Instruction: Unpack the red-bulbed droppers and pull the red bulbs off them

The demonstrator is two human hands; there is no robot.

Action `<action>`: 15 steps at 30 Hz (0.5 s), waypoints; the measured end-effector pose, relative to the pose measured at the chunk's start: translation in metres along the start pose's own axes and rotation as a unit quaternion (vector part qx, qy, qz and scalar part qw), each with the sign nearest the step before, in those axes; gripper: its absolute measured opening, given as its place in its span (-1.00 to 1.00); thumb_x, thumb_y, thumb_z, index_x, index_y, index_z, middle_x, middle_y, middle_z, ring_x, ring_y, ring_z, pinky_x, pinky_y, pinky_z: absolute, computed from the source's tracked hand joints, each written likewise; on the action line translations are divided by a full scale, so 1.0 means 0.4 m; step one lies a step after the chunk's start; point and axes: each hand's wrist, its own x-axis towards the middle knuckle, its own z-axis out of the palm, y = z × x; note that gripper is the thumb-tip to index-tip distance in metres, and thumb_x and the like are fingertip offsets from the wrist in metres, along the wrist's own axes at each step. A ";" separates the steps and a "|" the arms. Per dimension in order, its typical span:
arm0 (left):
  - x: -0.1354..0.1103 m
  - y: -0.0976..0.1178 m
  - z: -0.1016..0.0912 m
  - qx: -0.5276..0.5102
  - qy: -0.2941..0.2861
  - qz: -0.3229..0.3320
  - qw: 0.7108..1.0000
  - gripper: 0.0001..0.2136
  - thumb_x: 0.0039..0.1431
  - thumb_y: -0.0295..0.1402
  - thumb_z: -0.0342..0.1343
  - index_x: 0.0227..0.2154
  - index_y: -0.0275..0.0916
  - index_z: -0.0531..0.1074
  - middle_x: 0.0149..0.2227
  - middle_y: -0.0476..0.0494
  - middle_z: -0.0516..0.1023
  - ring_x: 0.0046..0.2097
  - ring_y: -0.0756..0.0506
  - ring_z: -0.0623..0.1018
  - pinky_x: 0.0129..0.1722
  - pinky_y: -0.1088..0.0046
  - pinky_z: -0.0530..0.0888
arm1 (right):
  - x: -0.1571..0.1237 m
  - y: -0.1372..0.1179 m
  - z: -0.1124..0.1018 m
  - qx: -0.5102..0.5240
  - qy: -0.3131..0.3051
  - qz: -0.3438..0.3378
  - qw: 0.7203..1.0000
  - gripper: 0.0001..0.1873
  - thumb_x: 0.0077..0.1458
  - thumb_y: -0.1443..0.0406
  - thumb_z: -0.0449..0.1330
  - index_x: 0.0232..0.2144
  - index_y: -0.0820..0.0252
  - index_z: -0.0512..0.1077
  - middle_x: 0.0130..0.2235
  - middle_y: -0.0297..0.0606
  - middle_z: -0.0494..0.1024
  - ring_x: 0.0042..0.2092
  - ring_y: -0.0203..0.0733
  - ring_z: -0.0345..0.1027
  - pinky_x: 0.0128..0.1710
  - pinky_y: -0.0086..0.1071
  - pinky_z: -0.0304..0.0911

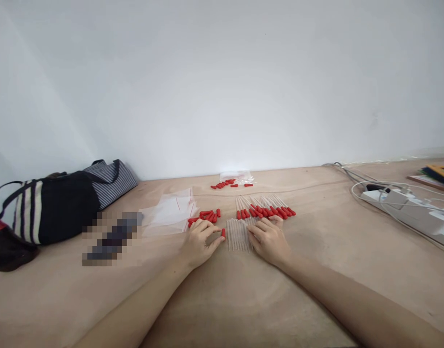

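My left hand point(200, 243) rests on the table with thumb and forefinger closed around a small red rubber bulb point(223, 234). Just beyond its fingers lies a loose pile of red bulbs point(210, 215). Between my hands, thin clear glass dropper tubes point(237, 235) lie side by side in a row. My right hand point(270, 240) is at the row's right end, its fingers curled together on a glass tube there; the fingertips partly hide it. Behind my right hand are several droppers point(268, 210) with red bulbs fitted, their tubes pointing to the wall.
Clear zip bags point(171, 212) lie left of the bulb pile. More red bulbs point(222, 184) and a clear bag point(236, 177) are near the wall. A black striped bag point(65, 208) and dark bottle point(7, 246) stand left; a white power strip point(413, 210) with cables is right.
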 end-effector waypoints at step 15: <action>0.167 0.025 0.049 0.109 -0.143 -0.175 0.968 -0.84 0.01 -0.25 0.08 -0.47 -0.16 0.52 -0.32 -0.16 0.46 -0.14 -0.22 0.37 -0.17 0.22 0.30 | 0.022 -0.033 -0.028 0.022 -0.121 0.001 0.992 -0.62 -0.02 -0.03 0.08 -0.38 0.13 0.44 -0.39 -0.30 0.40 -0.26 -0.21 0.16 -0.16 -0.18 -0.18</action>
